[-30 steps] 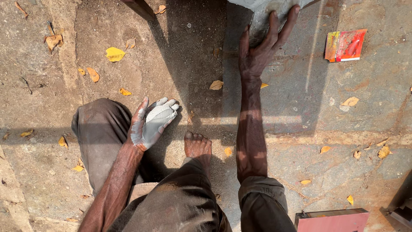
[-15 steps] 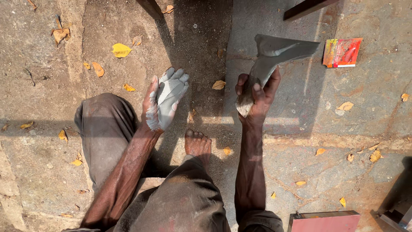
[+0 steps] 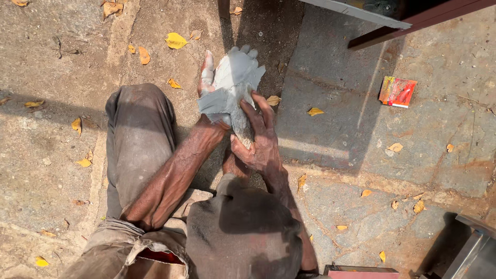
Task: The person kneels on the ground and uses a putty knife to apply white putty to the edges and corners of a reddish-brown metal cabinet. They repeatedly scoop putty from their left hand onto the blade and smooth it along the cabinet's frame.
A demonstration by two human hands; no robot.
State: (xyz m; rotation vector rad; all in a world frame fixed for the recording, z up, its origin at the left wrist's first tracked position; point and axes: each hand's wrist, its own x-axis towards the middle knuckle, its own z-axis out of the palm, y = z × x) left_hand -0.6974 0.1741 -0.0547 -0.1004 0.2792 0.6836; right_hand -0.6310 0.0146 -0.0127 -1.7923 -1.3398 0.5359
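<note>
I sit on stony ground with my knees bent. My left hand (image 3: 231, 70) is held out palm up above my left knee (image 3: 139, 124), fingers stretched and coated in grey paste. A grey sheet (image 3: 214, 102) lies folded across that palm near the wrist. My right hand (image 3: 260, 140) grips the sheet's lower end and presses it against the left palm. My bare foot is mostly hidden under the hands.
A small red and orange packet (image 3: 397, 91) lies on the stone slab to the right. A dark red frame with a grey metal edge (image 3: 408, 15) crosses the top right. A red box edge (image 3: 361, 269) and a metal piece (image 3: 470, 253) sit at the bottom right. Dry yellow leaves (image 3: 175, 40) are scattered about.
My right hand has brought the grey sheet from the far right back onto my left palm. My left hand has risen and moved forward. The view has shifted, so the packet appears farther right.
</note>
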